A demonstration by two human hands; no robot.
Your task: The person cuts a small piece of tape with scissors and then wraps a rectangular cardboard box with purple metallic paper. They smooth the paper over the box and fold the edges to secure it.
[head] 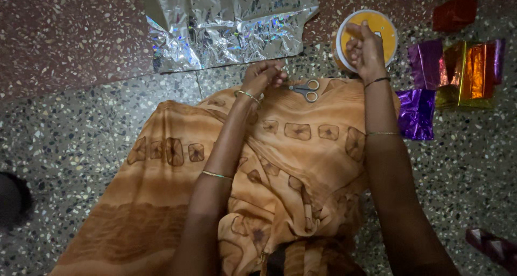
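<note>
- Our right hand (pixel 366 50) is up over the round white-rimmed tub with the orange-yellow lid (pixel 377 25), fingers bunched together and touching the lid top. We can't tell whether they pinch anything.
- The tub stands on the speckled terrazzo floor (pixel 81 109), just past the hem of the orange-brown printed cloth (pixel 301 163) across our lap.
- Our left hand (pixel 262 75) sits at the far edge of the cloth, fingers curled in on themselves, loosely closed. We see nothing in it.
- Small steel scissors with grey handles (pixel 306 89) lie on the cloth between our two hands, just beside the left one, blades shut. Neither hand touches them.
- Crinkled silver holographic foil sheet (pixel 226 23) is spread flat on the floor beyond the left hand, apart from it.
- Folded purple, gold and orange foil sheets (pixel 452 71) are piled right of the tub, near it.
- A red foil-wrapped box (pixel 455 13) lies further out, past the pile.
</note>
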